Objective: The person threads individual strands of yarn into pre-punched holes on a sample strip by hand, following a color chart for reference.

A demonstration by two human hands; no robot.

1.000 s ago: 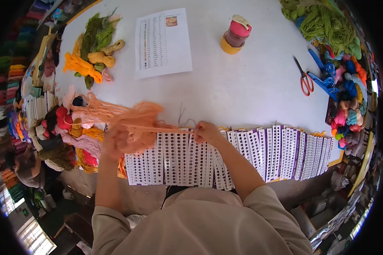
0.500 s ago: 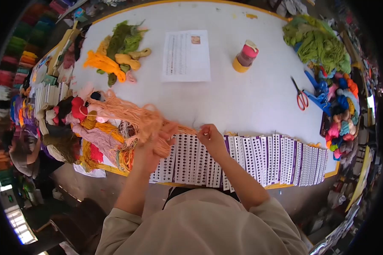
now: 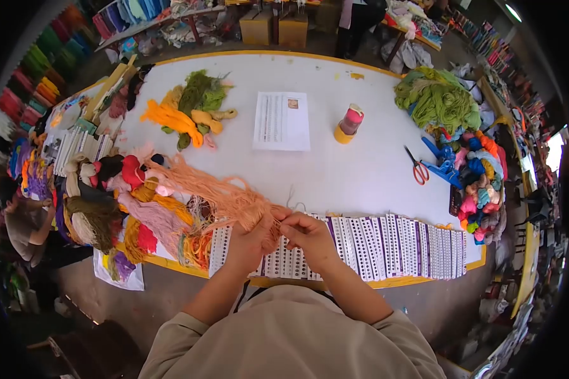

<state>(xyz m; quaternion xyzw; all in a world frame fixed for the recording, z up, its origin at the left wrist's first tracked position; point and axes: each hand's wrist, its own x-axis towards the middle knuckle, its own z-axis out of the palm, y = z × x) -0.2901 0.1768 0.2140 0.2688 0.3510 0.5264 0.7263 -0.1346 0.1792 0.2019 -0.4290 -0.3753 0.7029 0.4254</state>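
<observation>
A loose bundle of peach yarn (image 3: 215,189) stretches from the heap at the left to my hands. My left hand (image 3: 250,243) is closed around its near end. Close beside it, my right hand (image 3: 306,237) pinches strands of the same yarn, fingertips nearly meeting the left ones. Beneath both hands lies a long row of white punched cards (image 3: 385,246) with dark holes and purple edges. Thin grey thread ends (image 3: 291,197) stick up just beyond my fingers.
Mixed yarn skeins (image 3: 152,218) are heaped at the left. Green and orange yarn (image 3: 189,114), a printed sheet (image 3: 281,136) and a yarn cone (image 3: 349,124) lie farther back. Scissors (image 3: 418,169), a blue tool (image 3: 442,165) and green yarn (image 3: 439,101) sit right. A person (image 3: 31,230) is at far left.
My right hand has come down and left to meet my left hand at the peach yarn. My left hand has shifted right. The view has tilted up, showing more of the room behind.
</observation>
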